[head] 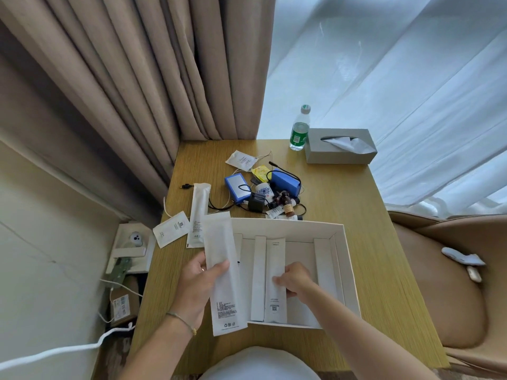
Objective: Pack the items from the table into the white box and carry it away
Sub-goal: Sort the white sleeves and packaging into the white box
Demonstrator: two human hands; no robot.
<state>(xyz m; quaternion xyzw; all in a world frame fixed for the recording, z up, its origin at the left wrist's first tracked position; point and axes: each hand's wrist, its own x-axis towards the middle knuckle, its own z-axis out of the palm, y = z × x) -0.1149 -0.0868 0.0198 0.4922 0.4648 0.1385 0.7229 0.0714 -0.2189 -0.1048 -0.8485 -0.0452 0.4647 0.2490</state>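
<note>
The white box [346, 259] lies open on the wooden table [378, 259] in front of me. My left hand [197, 283] grips a long white paper packet [223, 272] just above the box's left edge. My right hand [295, 278] is inside the box, its fingertips on a narrow white packet [275, 256] lying there beside other white strips. On the table behind the box lie another long packet [198, 212], a small flat sachet [171, 229], two blue battery packs [238, 187], small bottles [288, 207] and tangled cables.
A grey tissue box [338, 146] and a green-labelled water bottle [299, 130] stand at the table's far right corner. Curtains hang behind. A tan chair [444, 283] is at the right. A cardboard box and white cables sit on the floor at the left.
</note>
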